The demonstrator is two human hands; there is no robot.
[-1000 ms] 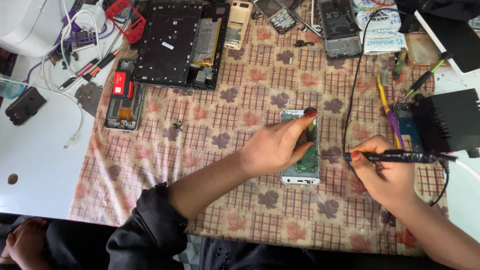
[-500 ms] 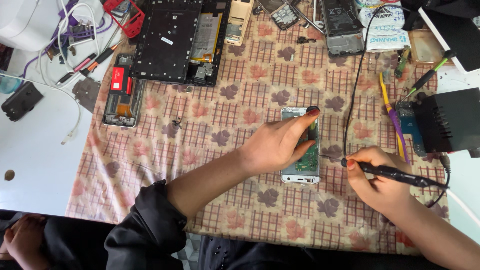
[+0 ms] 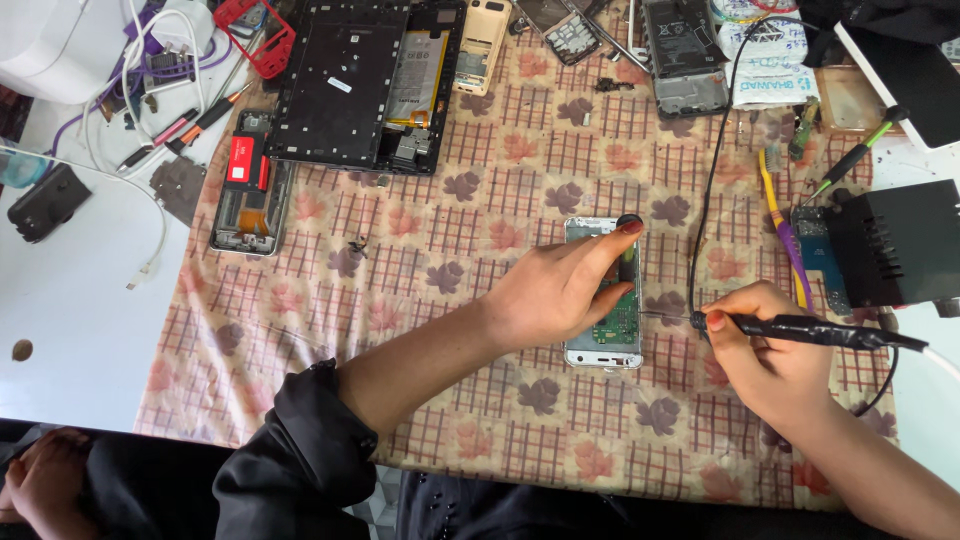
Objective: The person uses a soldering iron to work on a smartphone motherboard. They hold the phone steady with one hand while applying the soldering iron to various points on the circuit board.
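An opened phone [image 3: 608, 340] with a green circuit board lies on the checked leaf-pattern cloth [image 3: 440, 300]. My left hand [image 3: 562, 292] rests over it, fingers pressing its upper part and index fingertip at its top right corner. My right hand [image 3: 765, 362] grips a black soldering iron [image 3: 815, 331] like a pen. The iron's thin tip points left and sits at the phone's right edge. A black cable runs from the iron up across the cloth.
A black soldering station box [image 3: 900, 245] stands at the right. A yellow-purple toothbrush [image 3: 785, 235] lies beside it. A disassembled tablet [image 3: 345, 80], a phone frame with a red part [image 3: 240, 185] and other phone parts lie at the back. Cables cover the white table [image 3: 70, 300] at left.
My right hand has shifted the soldering iron slightly and levelled it, its tip staying by the phone's right edge. My left hand stays pressed on the phone.
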